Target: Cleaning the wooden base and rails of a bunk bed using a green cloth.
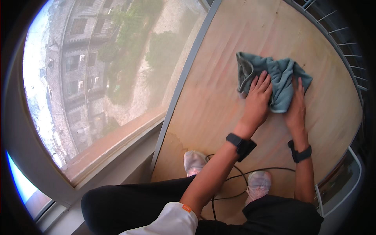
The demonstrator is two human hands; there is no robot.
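A crumpled blue-green cloth (pixel 280 77) lies on a plywood board (pixel 217 97). My left hand (pixel 258 95) presses flat on the cloth's left part, with the fingers pointing away from me. At the cloth's right side, my right hand (pixel 296 108) holds its edge, and a fold hides part of its fingers. One corner at the left is turned up and shows a greyer underside. Each wrist wears a black strap, and the left one (pixel 241 146) carries a small dark block.
A black cable (pixel 245 179) loops over the board between my two light-coloured shoes (pixel 259 183). Along the left, a grey metal edge strip (pixel 188 70) borders the board beside a window (pixel 126 64). White metal bars (pixel 346 44) run along the right edge.
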